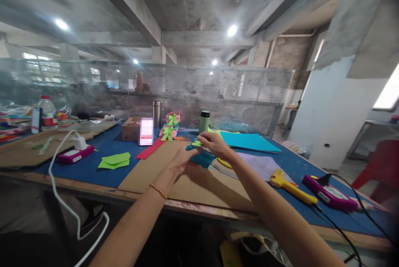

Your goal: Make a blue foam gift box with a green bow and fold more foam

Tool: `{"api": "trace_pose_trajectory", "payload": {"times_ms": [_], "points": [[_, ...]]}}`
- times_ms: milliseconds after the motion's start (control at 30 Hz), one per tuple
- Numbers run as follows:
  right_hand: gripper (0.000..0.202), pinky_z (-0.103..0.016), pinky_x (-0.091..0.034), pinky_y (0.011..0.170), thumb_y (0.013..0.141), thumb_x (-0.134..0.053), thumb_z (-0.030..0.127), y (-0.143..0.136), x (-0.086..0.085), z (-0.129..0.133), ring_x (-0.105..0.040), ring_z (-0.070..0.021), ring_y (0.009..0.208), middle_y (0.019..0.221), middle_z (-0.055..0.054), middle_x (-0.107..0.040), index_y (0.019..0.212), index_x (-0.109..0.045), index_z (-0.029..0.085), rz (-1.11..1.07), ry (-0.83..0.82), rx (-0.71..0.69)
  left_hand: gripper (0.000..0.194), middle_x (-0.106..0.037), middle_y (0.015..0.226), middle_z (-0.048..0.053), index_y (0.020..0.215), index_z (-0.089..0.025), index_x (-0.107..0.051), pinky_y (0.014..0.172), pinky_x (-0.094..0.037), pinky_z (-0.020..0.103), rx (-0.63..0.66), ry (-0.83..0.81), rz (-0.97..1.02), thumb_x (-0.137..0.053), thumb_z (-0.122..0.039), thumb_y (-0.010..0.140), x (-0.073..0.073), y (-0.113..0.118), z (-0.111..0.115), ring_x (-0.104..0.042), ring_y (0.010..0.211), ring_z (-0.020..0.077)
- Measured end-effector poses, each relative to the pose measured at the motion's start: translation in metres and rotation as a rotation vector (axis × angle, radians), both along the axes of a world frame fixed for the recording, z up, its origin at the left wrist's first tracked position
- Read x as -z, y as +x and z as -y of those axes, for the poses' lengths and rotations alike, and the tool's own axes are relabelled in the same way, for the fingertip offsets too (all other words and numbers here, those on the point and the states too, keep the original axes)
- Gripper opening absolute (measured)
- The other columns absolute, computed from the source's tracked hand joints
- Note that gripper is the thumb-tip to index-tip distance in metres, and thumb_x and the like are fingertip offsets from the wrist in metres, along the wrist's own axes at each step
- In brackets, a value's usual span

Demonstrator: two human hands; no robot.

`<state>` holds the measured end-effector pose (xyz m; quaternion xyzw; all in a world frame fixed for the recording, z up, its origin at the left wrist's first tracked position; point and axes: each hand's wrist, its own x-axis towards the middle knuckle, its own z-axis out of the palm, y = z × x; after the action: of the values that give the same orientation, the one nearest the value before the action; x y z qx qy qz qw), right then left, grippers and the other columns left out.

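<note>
My left hand (182,158) is closed around the near left side of a folded blue paper piece (202,159), held just above a cardboard sheet. On top of it is a small bright green paper piece (196,143). The fingers of my right hand (216,144) are pinched together at the green piece, and their tips partly cover it. Beneath my right forearm lie scissors (226,171) with a yellow handle. Farther back stands a pink paper craft (172,127) with green paper bows, beside a red paper strip (151,149).
The cardboard sheet (140,175) covers the table's front middle. Green paper (114,160), a power strip (76,154) and a phone (146,131) are left. A yellow glue gun (293,187), another power strip (330,194), lilac paper (258,165) and blue sheets (249,141) are right.
</note>
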<state>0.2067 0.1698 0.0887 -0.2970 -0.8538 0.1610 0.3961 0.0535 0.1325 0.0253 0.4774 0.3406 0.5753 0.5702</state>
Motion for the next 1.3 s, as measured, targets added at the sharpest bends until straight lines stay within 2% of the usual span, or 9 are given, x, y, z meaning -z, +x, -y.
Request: {"api": "trace_pose_trajectory", "payload": {"times_ms": [133, 267, 333, 433, 600, 767, 900, 1100, 1300], "points": [[0.046, -0.029, -0.04, 0.071, 0.091, -0.045, 0.058, 0.019, 0.008, -0.01, -0.054, -0.0195, 0.078, 0.081, -0.004, -0.064, 0.079, -0.067, 0.02, -0.146, 0.041, 0.089, 0.038, -0.074, 0.088, 0.008, 0.101, -0.015, -0.069, 0.053, -0.058, 0.029, -0.038, -0.102, 0.183, -0.084, -0.026, 0.068, 0.001, -0.004, -0.007, -0.068, 0.067, 0.0186], [0.05, -0.031, -0.039, 0.07, 0.09, -0.044, 0.062, 0.033, 0.031, -0.015, -0.052, -0.0192, 0.074, 0.076, -0.004, -0.061, 0.072, -0.062, 0.02, -0.206, 0.026, 0.269, 0.036, -0.075, 0.094, 0.008, 0.103, -0.017, -0.068, 0.059, -0.06, 0.032, -0.072, -0.197, 0.303, -0.082, -0.024, 0.071, 0.0, -0.009, -0.011, -0.07, 0.072, 0.019], [0.052, -0.03, -0.039, 0.068, 0.089, -0.044, 0.064, 0.034, 0.037, -0.012, -0.051, -0.0186, 0.072, 0.073, -0.004, -0.06, 0.069, -0.061, 0.019, -0.17, -0.009, 0.232, 0.037, -0.075, 0.096, 0.008, 0.104, -0.017, -0.068, 0.06, -0.06, 0.03, -0.077, -0.207, 0.318, -0.083, -0.025, 0.071, -0.001, -0.01, -0.011, -0.071, 0.074, 0.0187], [0.052, -0.028, -0.041, 0.066, 0.092, -0.042, 0.063, 0.029, 0.039, -0.004, -0.053, -0.0171, 0.072, 0.075, -0.002, -0.061, 0.078, -0.064, 0.018, -0.159, -0.098, 0.094, 0.037, -0.075, 0.094, 0.008, 0.104, -0.017, -0.069, 0.058, -0.06, 0.029, -0.081, -0.214, 0.317, -0.082, -0.026, 0.071, -0.001, -0.011, -0.01, -0.071, 0.073, 0.0186], [0.043, -0.027, -0.046, 0.068, 0.084, -0.063, 0.054, 0.018, 0.046, -0.001, -0.058, -0.0161, 0.078, 0.09, -0.004, -0.066, 0.103, -0.067, 0.016, -0.192, -0.229, -0.052, 0.029, -0.074, 0.085, 0.005, 0.102, -0.016, -0.069, 0.056, -0.058, 0.027, -0.078, -0.216, 0.321, -0.077, -0.022, 0.075, -0.001, -0.01, -0.009, -0.069, 0.068, 0.017], [0.037, -0.026, -0.046, 0.063, 0.08, -0.067, 0.047, 0.015, 0.052, -0.001, -0.057, -0.0138, 0.07, 0.083, -0.002, -0.066, 0.098, -0.068, 0.015, -0.262, -0.307, -0.037, 0.034, -0.074, 0.085, 0.005, 0.104, -0.017, -0.069, 0.057, -0.056, 0.029, -0.09, -0.232, 0.279, -0.08, -0.024, 0.073, -0.001, -0.01, -0.007, -0.069, 0.07, 0.0185], [0.036, -0.024, -0.044, 0.058, 0.078, -0.068, 0.049, 0.015, 0.05, 0.001, -0.053, -0.0121, 0.063, 0.076, 0.0, -0.063, 0.093, -0.068, 0.015, -0.26, -0.32, -0.028, 0.039, -0.073, 0.082, 0.004, 0.106, -0.017, -0.069, 0.053, -0.054, 0.028, -0.108, -0.226, 0.209, -0.08, -0.033, 0.072, -0.003, -0.012, -0.008, -0.067, 0.065, 0.0188], [0.04, -0.024, -0.043, 0.056, 0.077, -0.068, 0.053, 0.016, 0.053, -0.007, -0.052, -0.0121, 0.061, 0.072, 0.0, -0.062, 0.09, -0.068, 0.016, -0.269, -0.345, -0.062, 0.048, -0.072, 0.083, 0.002, 0.103, -0.02, -0.07, 0.055, -0.052, 0.026, -0.214, -0.072, 0.084, -0.085, -0.046, 0.065, -0.002, -0.015, -0.007, -0.065, 0.065, 0.016], [0.04, -0.026, -0.045, 0.062, 0.077, -0.069, 0.054, 0.019, 0.056, -0.013, -0.053, -0.0126, 0.066, 0.075, 0.001, -0.063, 0.09, -0.068, 0.016, -0.277, -0.327, -0.065, 0.055, -0.074, 0.087, 0.007, 0.099, -0.015, -0.07, 0.067, -0.056, 0.029, -0.131, 0.042, 0.113, -0.091, -0.044, 0.057, 0.002, -0.013, -0.009, -0.069, 0.074, 0.019]]}}
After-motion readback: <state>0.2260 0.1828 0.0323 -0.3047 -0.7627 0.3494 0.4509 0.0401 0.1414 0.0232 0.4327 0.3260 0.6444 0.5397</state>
